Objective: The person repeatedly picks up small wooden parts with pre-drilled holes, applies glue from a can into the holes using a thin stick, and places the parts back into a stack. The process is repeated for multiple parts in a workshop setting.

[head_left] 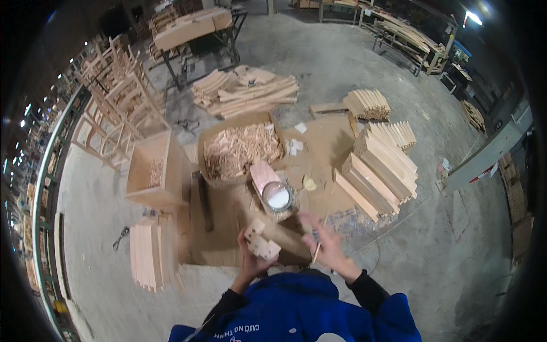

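My left hand (250, 263) is closed around pale wooden pieces (263, 244) whose ends show drilled holes. To their right, my right hand (330, 246) holds a thin wooden stick (317, 252) pointing down, its other fingers spread and slightly blurred. Just beyond both hands stands a round, clear container (278, 197) with white stuff inside. It rests at the near end of a pinkish wooden board (262, 174). Behind that, a cardboard box (204, 149) is heaped with small wooden pieces (242, 147).
Stacked wooden bars (379, 168) lie on the right, and upright slats (149, 251) stand at left. A wooden bin (154, 185) sits beside the box, with chair frames (122, 102) behind it. Farther off are a strip pile (245, 91) and a grey post (484, 154) at right.
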The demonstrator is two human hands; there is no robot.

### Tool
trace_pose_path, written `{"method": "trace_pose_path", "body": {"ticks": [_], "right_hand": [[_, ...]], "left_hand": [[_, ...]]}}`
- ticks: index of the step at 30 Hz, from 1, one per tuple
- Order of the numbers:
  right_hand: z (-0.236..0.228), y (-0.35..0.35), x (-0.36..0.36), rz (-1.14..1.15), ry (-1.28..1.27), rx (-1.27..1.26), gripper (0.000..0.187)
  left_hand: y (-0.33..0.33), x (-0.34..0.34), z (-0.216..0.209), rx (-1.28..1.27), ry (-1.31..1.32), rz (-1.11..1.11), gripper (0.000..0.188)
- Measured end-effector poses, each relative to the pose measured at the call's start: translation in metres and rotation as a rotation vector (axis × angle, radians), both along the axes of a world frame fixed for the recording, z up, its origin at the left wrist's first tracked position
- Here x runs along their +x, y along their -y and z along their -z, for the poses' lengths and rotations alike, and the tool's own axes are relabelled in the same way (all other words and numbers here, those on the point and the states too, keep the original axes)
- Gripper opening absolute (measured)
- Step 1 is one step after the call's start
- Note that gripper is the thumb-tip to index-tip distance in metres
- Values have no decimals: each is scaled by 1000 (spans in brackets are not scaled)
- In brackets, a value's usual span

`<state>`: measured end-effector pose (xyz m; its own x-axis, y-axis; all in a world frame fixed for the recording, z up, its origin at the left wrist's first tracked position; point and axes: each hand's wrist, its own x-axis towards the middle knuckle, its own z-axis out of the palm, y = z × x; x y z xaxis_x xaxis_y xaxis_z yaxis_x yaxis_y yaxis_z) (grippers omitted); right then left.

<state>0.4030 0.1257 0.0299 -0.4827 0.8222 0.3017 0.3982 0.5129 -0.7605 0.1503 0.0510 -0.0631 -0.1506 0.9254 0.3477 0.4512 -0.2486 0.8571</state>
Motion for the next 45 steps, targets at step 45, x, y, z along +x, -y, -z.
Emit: {"method": "trace_pose_path", "body": {"ticks": [45], "right_hand": [[10, -75, -19, 189, -251, -351, 20]], "left_hand": [[-5, -48, 73, -584, -728, 7, 96]]}}
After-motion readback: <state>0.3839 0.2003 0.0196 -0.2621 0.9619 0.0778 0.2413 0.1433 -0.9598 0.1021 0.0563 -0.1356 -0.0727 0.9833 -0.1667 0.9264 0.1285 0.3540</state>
